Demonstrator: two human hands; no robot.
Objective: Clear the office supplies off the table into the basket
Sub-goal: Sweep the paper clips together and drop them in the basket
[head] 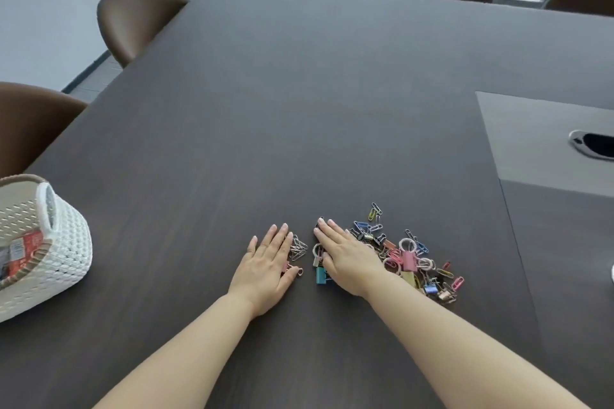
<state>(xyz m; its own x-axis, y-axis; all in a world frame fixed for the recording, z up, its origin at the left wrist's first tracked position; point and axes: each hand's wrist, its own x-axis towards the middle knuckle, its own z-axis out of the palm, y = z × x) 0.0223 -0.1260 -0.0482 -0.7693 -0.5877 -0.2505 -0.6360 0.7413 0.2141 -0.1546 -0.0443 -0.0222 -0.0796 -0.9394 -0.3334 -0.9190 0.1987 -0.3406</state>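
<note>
Head view is showing you leaning over a dark table [299, 93] ringed by brown chairs [136, 20]. Your white woven basket [63, 242] is sitting at the table's left edge, well apart from the supplies. Both your hands are lying flat, palms down, fingers extended and gripping nothing, near the table's near edge. Your left hand [267, 267] is resting just beside a few silver paper clips [298, 247]. Your right hand [347, 257] is pressing on the left side of the scattered pile of coloured clips [412, 259].
</note>
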